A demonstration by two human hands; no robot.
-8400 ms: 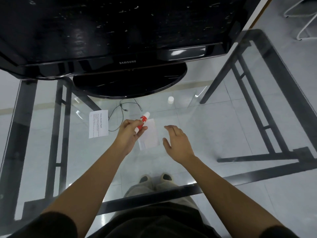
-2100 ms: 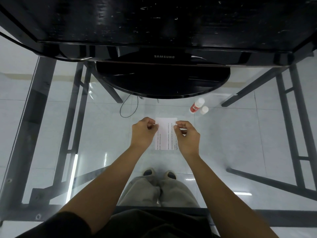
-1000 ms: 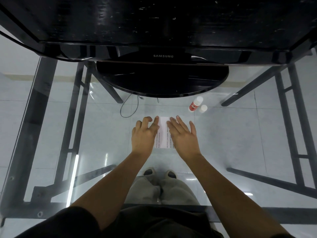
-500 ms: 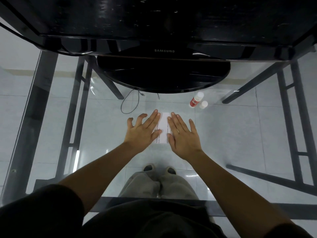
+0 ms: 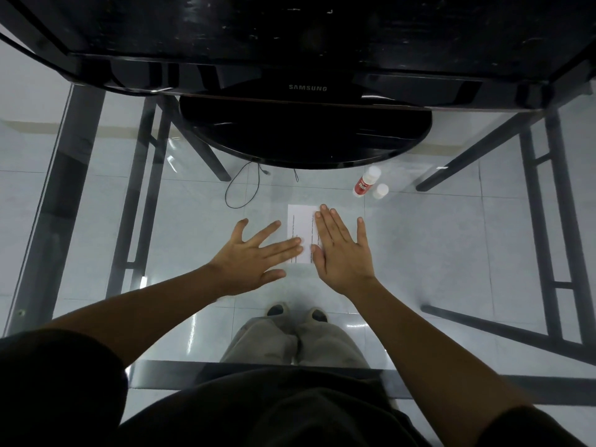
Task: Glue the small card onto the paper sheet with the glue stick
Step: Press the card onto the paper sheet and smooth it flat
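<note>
While both palms lie flat and released on the card, press it evenly onto the bench. Left hand should sweep leftward as right hand pins it, squeezing out bubbles.

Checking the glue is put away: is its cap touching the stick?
Apart. The head view shows bare glass between the glue stick and its cap.

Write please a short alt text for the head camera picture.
Two flat open hands, left hand and right hand, press a printed paper on a glass table. A glue stick and its cap stand behind, near a monitor.
</note>
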